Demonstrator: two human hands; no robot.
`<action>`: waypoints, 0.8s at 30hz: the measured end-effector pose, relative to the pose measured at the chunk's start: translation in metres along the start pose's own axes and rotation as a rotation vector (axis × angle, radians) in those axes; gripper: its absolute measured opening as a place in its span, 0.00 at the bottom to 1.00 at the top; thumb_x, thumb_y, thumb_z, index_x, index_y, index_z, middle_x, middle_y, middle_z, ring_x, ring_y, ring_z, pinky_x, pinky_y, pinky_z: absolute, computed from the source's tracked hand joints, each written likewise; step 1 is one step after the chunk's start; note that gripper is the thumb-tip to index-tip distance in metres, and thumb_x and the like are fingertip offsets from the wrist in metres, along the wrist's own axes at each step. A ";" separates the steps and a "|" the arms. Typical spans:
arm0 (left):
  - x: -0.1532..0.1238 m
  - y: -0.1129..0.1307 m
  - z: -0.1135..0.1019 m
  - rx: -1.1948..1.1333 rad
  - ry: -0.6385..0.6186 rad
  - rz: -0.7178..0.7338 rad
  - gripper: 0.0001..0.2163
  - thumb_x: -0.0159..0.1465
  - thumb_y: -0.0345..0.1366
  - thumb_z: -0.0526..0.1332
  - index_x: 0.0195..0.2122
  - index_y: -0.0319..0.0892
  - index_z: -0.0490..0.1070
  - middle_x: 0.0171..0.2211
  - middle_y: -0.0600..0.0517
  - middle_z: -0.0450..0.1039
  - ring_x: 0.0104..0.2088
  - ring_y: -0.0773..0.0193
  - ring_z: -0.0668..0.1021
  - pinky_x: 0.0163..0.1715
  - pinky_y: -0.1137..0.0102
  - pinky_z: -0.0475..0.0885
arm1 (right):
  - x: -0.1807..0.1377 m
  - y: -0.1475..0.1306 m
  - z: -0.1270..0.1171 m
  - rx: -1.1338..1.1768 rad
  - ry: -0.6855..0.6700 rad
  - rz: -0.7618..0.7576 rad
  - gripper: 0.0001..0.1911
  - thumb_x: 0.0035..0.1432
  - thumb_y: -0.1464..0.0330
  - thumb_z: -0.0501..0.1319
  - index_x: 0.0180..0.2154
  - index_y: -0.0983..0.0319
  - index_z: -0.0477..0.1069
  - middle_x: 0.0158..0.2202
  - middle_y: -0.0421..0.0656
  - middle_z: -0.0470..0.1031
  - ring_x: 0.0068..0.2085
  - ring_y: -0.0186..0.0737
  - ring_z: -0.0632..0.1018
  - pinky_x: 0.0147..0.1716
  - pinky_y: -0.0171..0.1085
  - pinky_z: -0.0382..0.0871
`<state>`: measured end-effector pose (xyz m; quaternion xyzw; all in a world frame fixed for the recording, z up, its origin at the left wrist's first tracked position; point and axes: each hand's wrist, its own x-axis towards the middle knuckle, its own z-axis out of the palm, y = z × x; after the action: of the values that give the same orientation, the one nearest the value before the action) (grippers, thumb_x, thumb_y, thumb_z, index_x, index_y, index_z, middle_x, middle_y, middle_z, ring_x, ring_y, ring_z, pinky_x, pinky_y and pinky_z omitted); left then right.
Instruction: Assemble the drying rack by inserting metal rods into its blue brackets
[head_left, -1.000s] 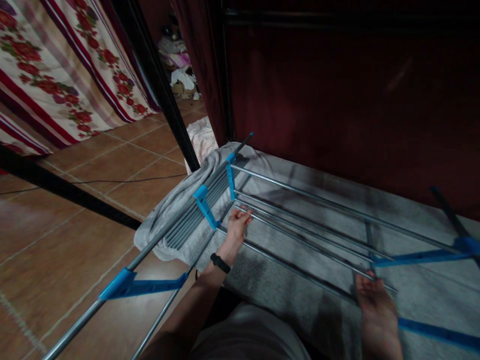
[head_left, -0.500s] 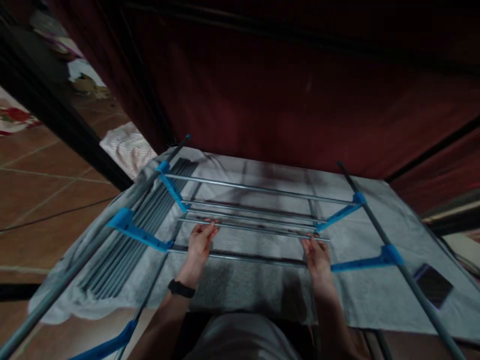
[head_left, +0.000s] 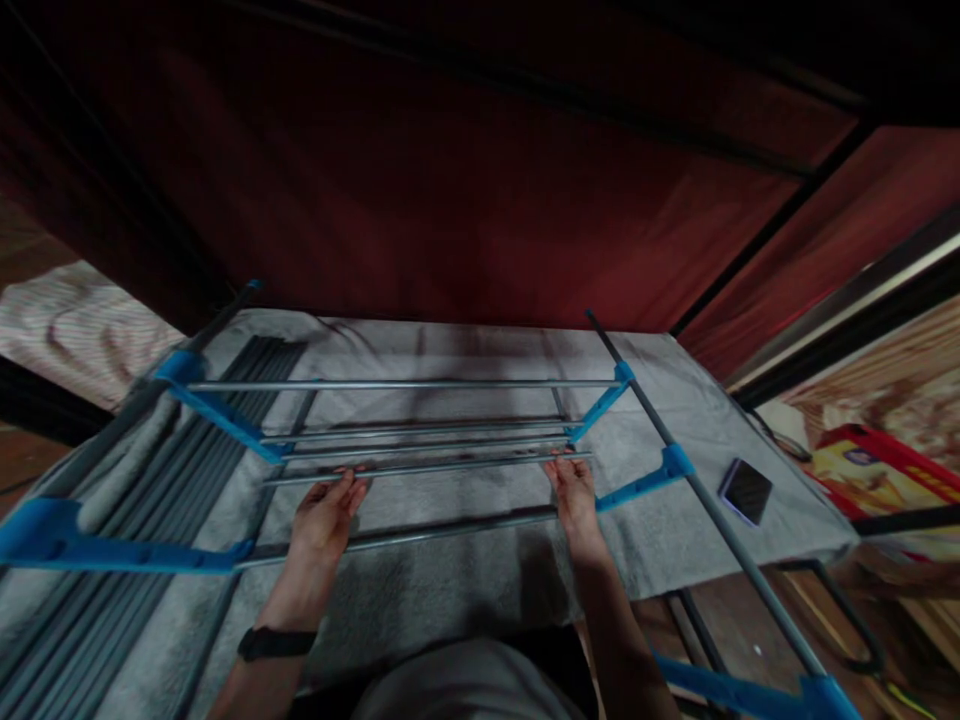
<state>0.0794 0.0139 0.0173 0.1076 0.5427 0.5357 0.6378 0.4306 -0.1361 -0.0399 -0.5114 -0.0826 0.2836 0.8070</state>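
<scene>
My left hand, with a dark band on its wrist, pinches a thin grey metal rod near its left end. Close to the rod's right end, my right hand grips the same rod. It lies level between several parallel crossbars of a rack made of grey tubes and blue plastic brackets. The far crossbar spans a left bracket and a right bracket. Nearer to me than the held rod runs another crossbar. Both rod ends look free of the brackets.
Several loose grey rods lie side by side at the left of the cloth-covered surface. A phone rests at the right. Beyond it is a red and yellow box. Dark red fabric hangs behind.
The view has swung to the right, bringing the red and yellow box into sight. Both hands keep hold of the rod, which stays among the crossbars.
</scene>
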 end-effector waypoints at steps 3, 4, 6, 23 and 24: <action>0.004 0.000 -0.001 0.003 0.011 -0.010 0.15 0.62 0.14 0.65 0.25 0.38 0.69 0.25 0.55 0.78 0.26 0.68 0.83 0.32 0.75 0.81 | 0.002 0.001 0.002 -0.025 0.006 0.009 0.28 0.36 0.55 0.83 0.29 0.56 0.69 0.28 0.31 0.75 0.30 0.30 0.79 0.37 0.33 0.82; 0.005 0.000 -0.001 0.005 0.016 -0.012 0.15 0.62 0.14 0.65 0.24 0.38 0.69 0.25 0.55 0.78 0.25 0.68 0.83 0.31 0.75 0.80 | 0.003 0.001 0.002 -0.031 0.006 0.012 0.28 0.36 0.54 0.83 0.29 0.56 0.69 0.27 0.30 0.74 0.30 0.30 0.78 0.36 0.33 0.82; 0.006 0.000 -0.001 0.003 0.018 -0.012 0.15 0.63 0.14 0.64 0.24 0.38 0.68 0.25 0.55 0.78 0.25 0.68 0.82 0.30 0.76 0.80 | 0.004 0.001 0.002 -0.042 0.005 0.017 0.29 0.36 0.53 0.83 0.29 0.56 0.68 0.25 0.29 0.72 0.29 0.29 0.78 0.35 0.31 0.81; 0.002 0.004 0.002 0.007 0.031 -0.062 0.16 0.65 0.15 0.60 0.24 0.39 0.67 0.24 0.55 0.77 0.25 0.69 0.82 0.31 0.76 0.81 | 0.001 -0.001 0.007 -0.042 0.052 0.042 0.30 0.31 0.54 0.84 0.30 0.56 0.69 0.26 0.29 0.72 0.29 0.29 0.77 0.34 0.32 0.79; 0.001 0.004 0.003 0.012 0.034 -0.067 0.16 0.66 0.15 0.60 0.24 0.40 0.68 0.24 0.55 0.77 0.25 0.70 0.82 0.32 0.76 0.81 | 0.001 -0.001 0.007 -0.042 0.054 0.043 0.30 0.31 0.54 0.84 0.30 0.56 0.70 0.26 0.29 0.71 0.29 0.29 0.77 0.34 0.32 0.79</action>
<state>0.0790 0.0174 0.0212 0.0839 0.5601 0.5125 0.6454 0.4286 -0.1303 -0.0357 -0.5373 -0.0557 0.2852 0.7918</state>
